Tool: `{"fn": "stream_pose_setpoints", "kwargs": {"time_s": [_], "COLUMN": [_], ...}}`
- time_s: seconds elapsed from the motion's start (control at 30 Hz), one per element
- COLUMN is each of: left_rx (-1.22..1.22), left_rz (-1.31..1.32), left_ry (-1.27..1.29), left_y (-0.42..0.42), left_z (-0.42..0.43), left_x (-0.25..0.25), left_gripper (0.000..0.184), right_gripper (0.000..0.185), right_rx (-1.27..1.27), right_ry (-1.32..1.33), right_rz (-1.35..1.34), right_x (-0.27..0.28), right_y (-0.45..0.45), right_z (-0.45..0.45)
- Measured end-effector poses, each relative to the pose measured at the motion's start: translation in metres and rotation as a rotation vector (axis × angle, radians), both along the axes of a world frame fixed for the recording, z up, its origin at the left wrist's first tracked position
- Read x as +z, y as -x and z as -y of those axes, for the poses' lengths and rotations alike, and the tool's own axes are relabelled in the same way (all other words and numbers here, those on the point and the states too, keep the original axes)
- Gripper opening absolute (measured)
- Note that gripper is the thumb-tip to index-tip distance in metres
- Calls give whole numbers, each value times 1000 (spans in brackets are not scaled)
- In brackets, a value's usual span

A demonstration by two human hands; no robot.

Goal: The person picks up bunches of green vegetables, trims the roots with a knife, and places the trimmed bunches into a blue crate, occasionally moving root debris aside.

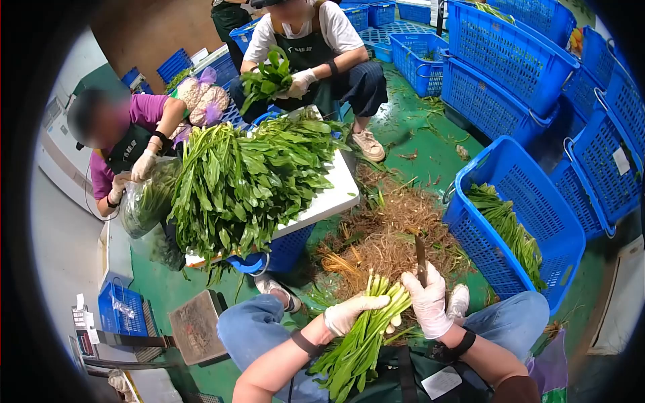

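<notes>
My left hand [355, 314], in a white glove, is closed round a bunch of leafy greens [356, 346]. The pale stem ends point up and the leaves hang down over my lap. Just right of the stems, my right hand [430, 302], gloved too, grips a knife [420, 258] with its blade upward. The fingers of both hands are near the cut ends of the stems. Beyond them a heap of brown roots and trimmings [396, 235] covers the green floor. A large pile of similar greens [248, 174] lies on a white board [329, 195] at front left.
A blue basket [470, 221] with greens stands at right, before stacked blue crates [504, 60]. One person [302, 50] sits opposite holding greens; another person [127, 134] at left handles a plastic bag of greens [151, 198]. A floor scale [197, 327] lies lower left.
</notes>
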State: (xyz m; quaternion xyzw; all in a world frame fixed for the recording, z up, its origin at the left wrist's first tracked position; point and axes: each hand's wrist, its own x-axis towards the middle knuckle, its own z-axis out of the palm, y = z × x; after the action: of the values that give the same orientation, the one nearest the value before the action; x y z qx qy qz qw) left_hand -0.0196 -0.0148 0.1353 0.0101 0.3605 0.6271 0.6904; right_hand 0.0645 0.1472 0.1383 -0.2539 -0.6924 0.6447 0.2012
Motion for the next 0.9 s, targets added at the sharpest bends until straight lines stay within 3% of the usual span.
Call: {"fn": "stream_pose_setpoints", "kwargs": {"time_s": [0.1,0.23,0.4,0.47,0.53,0.7,0.73,0.77,0.83,0.9], "left_rx": [-6,94,155,149,122,106,110,112,170,226], "left_rz": [67,1,-106,-97,-110,-66,-102,-145,-163,-236], "left_ry": [43,-55,13,14,43,2,39,78,79,126], "left_y": [2,5,7,6,6,0,-1,1,3,6], "left_z": [2,11,12,11,11,9,8,9,10,9], "left_x": [0,-12,-6,-7,-10,-2,-1,0,2,-3], "left_gripper": [45,47,39,32,42,41,37,34,34,33], "right_gripper": [19,16,14,13,12,7,8,8,8,8], "right_rx": [24,333,457,456,452,324,303,223,149,207], "right_ry": [-88,-700,-894,-892,-897,-852,-937,-838,-631,-696], "right_rz": [-14,-136,-74,-71,-73,-24,212,246,46,-33], "right_x": [-10,2,0,-9,-14,-56,-88,-82,-72,-41], "right_y": [-4,-13,-19,-20,-21,-14,-15,-14,-16,-17], "right_z": [-7,-35,-33,-31,-31,-33,-42,-45,-49,-42]}}
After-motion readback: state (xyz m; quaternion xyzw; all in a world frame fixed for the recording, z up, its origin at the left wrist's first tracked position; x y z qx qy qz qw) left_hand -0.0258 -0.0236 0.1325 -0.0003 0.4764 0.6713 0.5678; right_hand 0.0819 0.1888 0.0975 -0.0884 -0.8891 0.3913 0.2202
